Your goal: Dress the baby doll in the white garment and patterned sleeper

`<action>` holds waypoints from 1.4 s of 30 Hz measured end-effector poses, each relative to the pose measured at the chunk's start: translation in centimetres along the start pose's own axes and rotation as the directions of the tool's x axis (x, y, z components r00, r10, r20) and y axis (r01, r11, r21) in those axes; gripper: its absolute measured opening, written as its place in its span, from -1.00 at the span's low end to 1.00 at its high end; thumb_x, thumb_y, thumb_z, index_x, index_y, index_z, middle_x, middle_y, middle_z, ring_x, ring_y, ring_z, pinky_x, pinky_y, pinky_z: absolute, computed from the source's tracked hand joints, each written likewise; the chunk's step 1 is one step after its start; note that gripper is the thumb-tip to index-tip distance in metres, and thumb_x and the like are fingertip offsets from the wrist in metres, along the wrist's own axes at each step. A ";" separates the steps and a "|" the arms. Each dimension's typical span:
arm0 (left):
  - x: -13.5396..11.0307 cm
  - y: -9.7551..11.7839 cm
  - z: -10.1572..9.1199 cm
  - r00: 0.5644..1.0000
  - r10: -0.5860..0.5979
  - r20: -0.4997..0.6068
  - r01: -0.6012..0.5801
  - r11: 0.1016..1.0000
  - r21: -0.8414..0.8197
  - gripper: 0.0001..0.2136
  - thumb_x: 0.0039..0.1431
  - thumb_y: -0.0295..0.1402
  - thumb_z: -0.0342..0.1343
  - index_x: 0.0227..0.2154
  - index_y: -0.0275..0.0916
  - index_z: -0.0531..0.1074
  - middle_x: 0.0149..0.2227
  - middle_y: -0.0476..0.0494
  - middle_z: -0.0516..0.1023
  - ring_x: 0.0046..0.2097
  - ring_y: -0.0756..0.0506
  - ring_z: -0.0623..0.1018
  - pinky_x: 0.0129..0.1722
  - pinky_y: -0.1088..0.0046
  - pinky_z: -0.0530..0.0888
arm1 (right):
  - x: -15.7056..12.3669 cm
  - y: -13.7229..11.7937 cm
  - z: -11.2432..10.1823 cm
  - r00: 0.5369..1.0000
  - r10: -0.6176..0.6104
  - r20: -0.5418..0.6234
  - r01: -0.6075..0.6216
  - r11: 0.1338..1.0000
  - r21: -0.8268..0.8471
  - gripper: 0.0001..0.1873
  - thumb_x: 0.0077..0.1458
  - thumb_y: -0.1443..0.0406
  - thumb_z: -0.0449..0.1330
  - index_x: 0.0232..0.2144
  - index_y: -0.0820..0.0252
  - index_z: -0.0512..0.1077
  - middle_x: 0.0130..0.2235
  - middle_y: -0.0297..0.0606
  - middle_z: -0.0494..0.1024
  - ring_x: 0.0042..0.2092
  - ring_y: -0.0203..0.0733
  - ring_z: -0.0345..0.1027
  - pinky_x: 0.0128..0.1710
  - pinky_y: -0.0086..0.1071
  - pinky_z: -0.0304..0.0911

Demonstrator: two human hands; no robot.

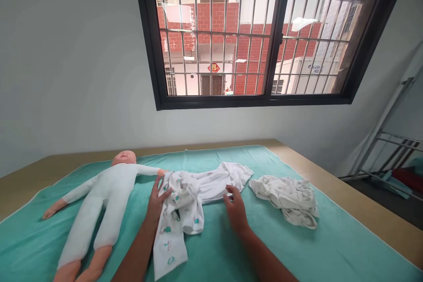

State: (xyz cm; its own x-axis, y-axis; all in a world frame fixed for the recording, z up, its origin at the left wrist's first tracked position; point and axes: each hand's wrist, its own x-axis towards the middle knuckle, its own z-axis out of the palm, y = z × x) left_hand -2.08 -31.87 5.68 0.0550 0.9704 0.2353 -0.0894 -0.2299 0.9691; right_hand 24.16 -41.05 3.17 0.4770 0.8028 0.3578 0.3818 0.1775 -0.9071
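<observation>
My left hand point(157, 200) rests at the left edge of a white baby garment with green prints point(170, 229), its thumb and fingers apart. That garment lies bunched at the top, with one flat panel hanging toward me. Close to the lower edge of a plain white baby top point(214, 183) is my right hand point(235, 207), fingers loosely bent and apart, with nothing visible in them. The printed garment overlaps the left part of the white top. A baby doll point(110, 180) with a white cloth body lies on its back at the left, one hand reaching near the printed garment.
A crumpled pile of white baby clothes point(287, 198) lies to the right. Under everything is a green cloth point(211, 255) spread over a wooden table point(380, 216). Behind stand a wall and a barred window point(214, 102); a metal rack point(373, 141) is at the far right.
</observation>
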 end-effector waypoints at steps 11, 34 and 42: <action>-0.7 -2.1 0.8 0.991 0.133 -0.034 -0.053 0.601 0.797 -0.40 0.07 -0.15 0.13 0.15 -0.32 0.26 0.08 -0.43 0.43 0.16 -0.41 0.32 0.16 0.03 0.17 | 2.6 2.8 -4.0 1.000 -0.020 0.000 0.017 0.832 -0.554 -0.70 0.03 0.22 0.14 -0.17 0.21 0.44 0.03 0.05 0.44 0.20 0.21 0.12 0.20 -0.01 -0.04; -5.8 6.6 5.5 0.970 -0.054 0.237 0.050 0.998 0.021 -0.47 -0.19 -0.23 0.36 -0.09 -0.28 0.44 -0.13 -0.19 0.60 -0.08 -0.26 0.55 -0.09 0.32 0.48 | -1.4 -5.7 -4.2 0.371 -0.202 0.906 -0.735 0.533 0.420 -0.59 -0.02 0.28 0.30 -0.06 0.15 0.46 0.06 -0.11 0.49 0.10 0.04 0.35 0.10 -0.05 0.18; -12.4 19.1 -7.3 0.930 -0.222 -0.292 0.199 0.974 -0.106 -0.26 -0.37 -0.18 0.45 0.02 -0.01 0.38 -0.13 -0.01 0.63 -0.21 -0.27 0.61 -0.40 0.35 0.57 | -0.5 -3.9 -4.7 0.570 -0.012 0.821 -0.634 0.629 0.450 -0.75 0.08 0.22 0.25 -0.18 0.19 0.46 0.05 -0.09 0.50 -0.03 -0.12 0.44 -0.02 -0.21 0.27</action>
State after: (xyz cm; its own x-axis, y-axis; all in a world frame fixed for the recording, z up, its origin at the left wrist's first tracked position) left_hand -11.71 -47.77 20.70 -0.2195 0.9754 -0.0180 -0.1816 -0.0227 0.9831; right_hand 26.15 -44.81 7.63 -0.3830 0.9232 0.0331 -0.4184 -0.1414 -0.8972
